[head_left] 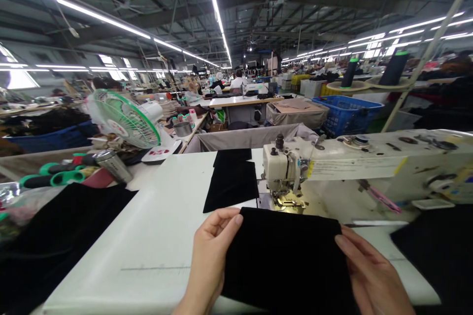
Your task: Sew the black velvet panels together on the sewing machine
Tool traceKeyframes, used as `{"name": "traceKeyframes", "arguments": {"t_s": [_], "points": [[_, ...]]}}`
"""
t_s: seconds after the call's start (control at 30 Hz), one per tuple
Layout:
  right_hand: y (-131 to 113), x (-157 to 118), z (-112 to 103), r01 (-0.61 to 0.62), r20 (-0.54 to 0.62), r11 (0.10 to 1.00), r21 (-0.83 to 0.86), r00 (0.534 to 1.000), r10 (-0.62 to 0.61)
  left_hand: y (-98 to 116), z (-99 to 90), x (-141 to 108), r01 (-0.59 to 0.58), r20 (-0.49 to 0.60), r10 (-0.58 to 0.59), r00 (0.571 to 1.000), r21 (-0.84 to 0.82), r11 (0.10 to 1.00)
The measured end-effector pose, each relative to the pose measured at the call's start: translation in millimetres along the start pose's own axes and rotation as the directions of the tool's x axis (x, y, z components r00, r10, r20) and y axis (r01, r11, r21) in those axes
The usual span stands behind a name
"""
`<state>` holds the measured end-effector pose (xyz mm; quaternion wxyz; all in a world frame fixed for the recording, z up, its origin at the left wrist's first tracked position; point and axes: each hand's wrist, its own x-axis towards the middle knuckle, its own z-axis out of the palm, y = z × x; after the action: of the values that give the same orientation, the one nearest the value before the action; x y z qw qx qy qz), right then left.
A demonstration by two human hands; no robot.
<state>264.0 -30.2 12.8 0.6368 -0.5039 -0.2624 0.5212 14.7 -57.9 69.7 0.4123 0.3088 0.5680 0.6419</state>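
Note:
A piece of black fabric [284, 261] is stretched between my two hands, in front of the sewing machine [283, 167]. My left hand [212, 251] pinches its upper left corner between thumb and fingers. On the other side, my right hand [373, 270] grips the upper right corner, thumb on top and the fingers partly behind the cloth. The fabric's top edge lies just short of the lit presser foot [290, 203]. Black cut pieces [232, 182] rest on the pale table [155, 226], left of the machine head.
More black fabric lies at the left [62, 236] and the right edge [439, 251]. A green-rimmed fan [125, 118], a metal can [114, 166] and thread spools [68, 177] stand left. Pink-handled snips [384, 199] rest by the machine; a blue basket [347, 110] is behind it.

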Motion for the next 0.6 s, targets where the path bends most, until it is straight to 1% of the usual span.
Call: {"name": "traceKeyframes", "arguments": {"t_s": [0.1,0.2,0.37,0.43,0.53,0.6], "points": [[-3.8,-2.4,3.0,-0.041,0.005,0.999,0.032,0.999,0.041,2.6,0.6,-2.8,-0.012,-0.004,0.011,1.000,-0.026,1.000],[-5.3,-3.7,5.1,-0.022,0.023,0.999,0.027,1.000,0.021,5.2,1.2,-3.6,-0.050,-0.022,0.049,0.999,-0.024,0.998],[-9.0,-7.9,11.0,0.099,0.012,0.991,-0.087,0.995,-0.099,6.1,-0.4,-0.3,-0.100,-0.088,0.100,0.991,0.008,0.995],[-12.8,-10.0,15.1,0.157,0.047,0.981,-0.113,0.987,-0.152,4.1,-4.0,2.9,-0.102,-0.113,0.104,0.988,0.028,0.994],[-18.1,-10.8,21.9,0.209,0.117,0.975,-0.080,0.973,-0.199,-0.6,-11.9,9.3,-0.085,-0.110,0.090,0.990,0.042,0.995],[-19.9,-10.3,24.7,0.218,0.134,0.974,-0.052,0.968,-0.210,-2.5,-16.4,12.1,-0.085,-0.086,0.089,0.992,0.045,0.995]]}}
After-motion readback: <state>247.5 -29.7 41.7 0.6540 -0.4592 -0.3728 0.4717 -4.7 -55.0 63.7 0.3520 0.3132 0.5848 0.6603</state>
